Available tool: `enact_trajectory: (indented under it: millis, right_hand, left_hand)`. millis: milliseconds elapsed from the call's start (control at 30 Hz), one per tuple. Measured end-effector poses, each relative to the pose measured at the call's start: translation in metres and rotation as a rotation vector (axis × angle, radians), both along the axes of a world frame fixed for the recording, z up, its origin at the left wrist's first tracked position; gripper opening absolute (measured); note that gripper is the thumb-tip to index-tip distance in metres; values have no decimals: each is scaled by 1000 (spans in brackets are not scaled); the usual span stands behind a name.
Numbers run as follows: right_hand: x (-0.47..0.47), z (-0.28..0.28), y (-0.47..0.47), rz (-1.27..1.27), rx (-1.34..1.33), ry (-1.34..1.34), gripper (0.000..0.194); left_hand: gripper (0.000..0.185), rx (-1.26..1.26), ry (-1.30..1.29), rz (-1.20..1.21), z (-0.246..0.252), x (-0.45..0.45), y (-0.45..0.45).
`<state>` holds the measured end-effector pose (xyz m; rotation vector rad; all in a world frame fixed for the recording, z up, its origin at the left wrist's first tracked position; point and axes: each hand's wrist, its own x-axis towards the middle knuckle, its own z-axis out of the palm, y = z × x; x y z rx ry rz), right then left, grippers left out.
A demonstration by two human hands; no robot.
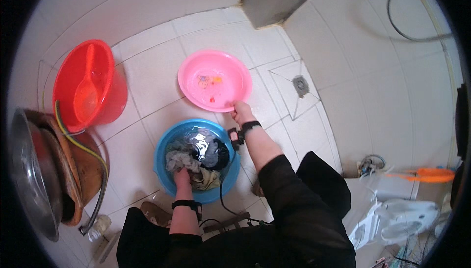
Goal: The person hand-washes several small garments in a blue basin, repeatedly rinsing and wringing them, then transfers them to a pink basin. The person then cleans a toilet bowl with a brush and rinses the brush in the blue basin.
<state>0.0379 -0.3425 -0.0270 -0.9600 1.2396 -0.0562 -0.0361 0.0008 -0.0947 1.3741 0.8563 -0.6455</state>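
Observation:
My right hand [241,113] grips the near rim of a pink plastic basin [237,73], its thumb over the edge. This basin rests on the floor and has a cartoon print on its bottom. Closer to me is a blue plastic basin [161,165] of water and wet clothes. Grey cloth [182,160] is bunched at my left hand [181,175], which reaches into that basin; its fingers are hidden. Dark cloth [221,154] and beige cloth [206,179] lie beside it in the water. Both wrists wear black straps, and a cable hangs from the right one.
At left stands a red bucket [119,98] with a red dipper [86,95] inside. A hose [88,148] hangs over its rim, near a metal bowl [35,179] and a brown tub [86,168]. A floor drain [301,86] lies right, before the tiled wall [353,62].

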Motion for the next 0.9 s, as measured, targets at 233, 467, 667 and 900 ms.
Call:
enact_trajectory:
  millis: [233, 467, 667, 900]
  right_hand:
    - [-89, 128, -46, -173, -234, -56, 9]
    - [-233, 286, -77, -201, -347, -78, 11]
    - [-414, 441, -42, -318, -565, 19, 17]
    - [-613, 545, 100, -603, -645, 175, 21]
  left_hand:
    - [38, 158, -112, -382, -31, 16, -7]
    - [61, 273, -141, -1068, 83, 35, -69]
    - [65, 282, -584, -1298, 158, 43, -108]
    - [44, 68, -490, -1233, 123, 45, -121]
